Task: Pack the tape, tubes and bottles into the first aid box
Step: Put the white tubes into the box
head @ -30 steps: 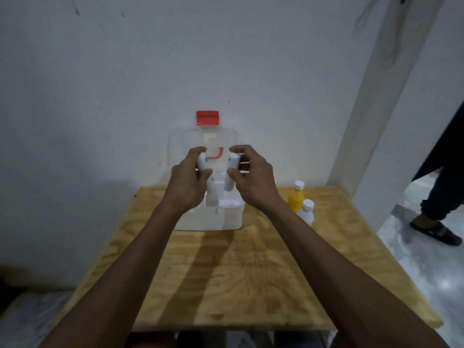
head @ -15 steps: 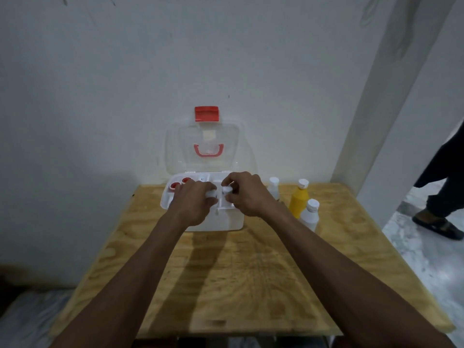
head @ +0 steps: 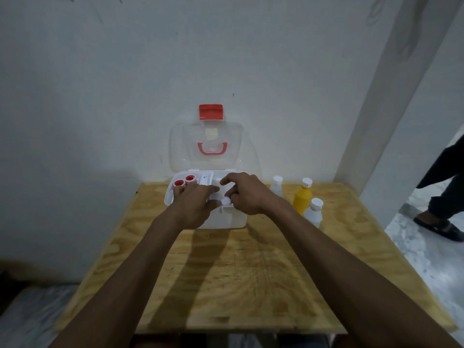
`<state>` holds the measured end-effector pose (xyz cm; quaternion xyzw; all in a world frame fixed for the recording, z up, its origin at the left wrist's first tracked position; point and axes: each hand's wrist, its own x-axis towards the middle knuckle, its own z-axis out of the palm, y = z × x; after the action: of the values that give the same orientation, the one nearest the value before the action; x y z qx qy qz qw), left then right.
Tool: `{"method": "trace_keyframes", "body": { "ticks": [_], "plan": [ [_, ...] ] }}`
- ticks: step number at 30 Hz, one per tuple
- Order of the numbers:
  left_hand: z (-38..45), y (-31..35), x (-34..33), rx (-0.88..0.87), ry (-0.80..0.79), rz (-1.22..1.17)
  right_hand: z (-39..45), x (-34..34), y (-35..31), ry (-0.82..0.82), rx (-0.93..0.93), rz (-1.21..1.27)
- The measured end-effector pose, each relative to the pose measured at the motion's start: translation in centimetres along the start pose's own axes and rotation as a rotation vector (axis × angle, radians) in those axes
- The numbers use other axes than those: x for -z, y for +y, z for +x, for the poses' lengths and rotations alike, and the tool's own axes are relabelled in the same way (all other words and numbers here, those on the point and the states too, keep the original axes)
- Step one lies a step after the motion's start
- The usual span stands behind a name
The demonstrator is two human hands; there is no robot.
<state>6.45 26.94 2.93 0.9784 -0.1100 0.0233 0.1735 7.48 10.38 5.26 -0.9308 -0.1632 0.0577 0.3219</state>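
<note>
A: What is the biggest thing here?

B: A flat brown plywood table point(head: 251, 277) that stands against a pale grey wall point(head: 125, 84).

A: And on it?

B: A white plastic first aid box point(head: 233, 219) at the back of the table. Its see-through lid point(head: 213, 146) stands up, open, against the wall, with a red latch point(head: 211, 112) on top and a pink handle point(head: 212, 148) on it.

A: Where are the hands?

B: Both are over the open box. The left hand point(head: 194, 205) lies over the front left part, fingers stretched out flat and loose. I cannot tell if it holds anything. The right hand point(head: 244, 194) is just beside it, its fingers curled at a small white round cap point(head: 225, 201) in the middle of the box. I cannot tell if they pinch it or only touch it.

A: What is packed?

B: Two little things with red round tops point(head: 184, 180) sit in the back left corner of the box. A white tube point(head: 206, 178) lies just right of them.

A: What is left out?

B: Three bottles stand to the right of the box: a small clear bottle with a white cap point(head: 277, 186) close to it, a yellow bottle with a white cap point(head: 302, 199) further right, and a white bottle with a white cap point(head: 313, 213) in front of that one.

A: Anything else?

B: A person's leg and dark shoe point(head: 442, 226) on the grey floor, far right.
</note>
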Motion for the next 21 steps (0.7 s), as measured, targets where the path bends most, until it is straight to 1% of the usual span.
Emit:
{"method": "trace_keyframes", "body": {
  "ticks": [8, 13, 21],
  "plan": [
    [-0.33, 0.06, -0.05, 0.007, 0.014, -0.088, -0.40, 0.34, -0.34, 0.012, -0.015, 0.037],
    [0.02, -0.11, -0.14, 0.012, 0.000, -0.077, -0.35, 0.43, -0.35, 0.030, -0.025, 0.050],
    [0.23, 0.06, -0.02, -0.012, 0.027, -0.074, -0.08, 0.28, -0.12, 0.043, -0.031, 0.029]
  ]
}}
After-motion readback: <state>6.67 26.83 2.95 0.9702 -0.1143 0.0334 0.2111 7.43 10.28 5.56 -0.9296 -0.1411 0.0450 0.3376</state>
